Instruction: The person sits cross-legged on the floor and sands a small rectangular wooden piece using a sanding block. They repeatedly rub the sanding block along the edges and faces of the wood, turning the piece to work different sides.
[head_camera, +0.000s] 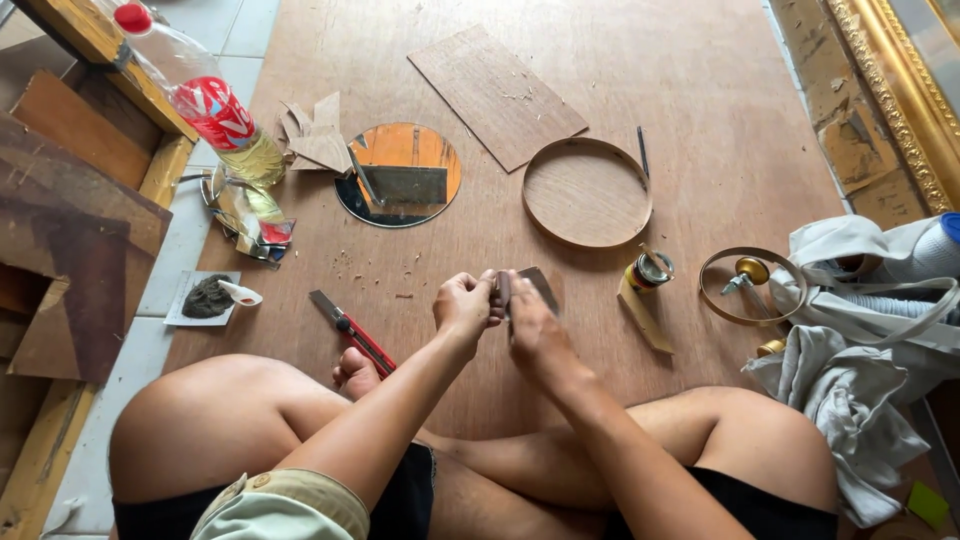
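Note:
I sit cross-legged on a brown plywood floor sheet (700, 90). My left hand (465, 305) and my right hand (533, 325) meet in front of me, both pinching one small thin piece of brown veneer (537, 285). The piece stands up between the fingertips, which hide part of it. A red-handled utility knife (350, 332) lies just left of my left hand, near my foot. A round wooden hoop with a veneer bottom (587, 192) lies beyond my hands.
A round mirror (398, 175) and veneer scraps (318, 135) lie far left, by a plastic bottle of yellow liquid (215, 110). A rectangular veneer sheet (495, 95) lies at the back. A small glue can (650, 270), a thin ring (745, 285) and white cloth (860, 340) sit right.

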